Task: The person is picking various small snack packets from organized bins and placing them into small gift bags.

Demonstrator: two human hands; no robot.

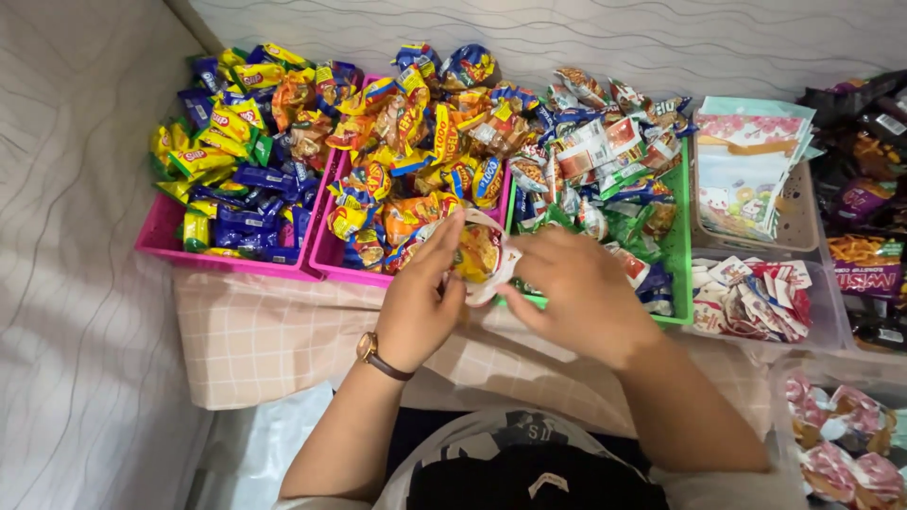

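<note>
The left pink basket (165, 241) holds yellow and dark blue snack packets (227, 151). The second pink basket (326, 257) carries orange, yellow and blue packets (416, 142). The green basket (676, 255) holds packets in white, red, green and blue (605, 156). Between the left hand (416, 302) and right hand (576, 288) sits a small packet (479, 253), white-edged with a yellow-orange middle. The cloth (265, 340) along the near edge is pale pink with a white grid. The wristwatch (368, 349) looks gold on a brown strap. Pastel pouches (751, 165) show what may be cartoon prints.
</note>
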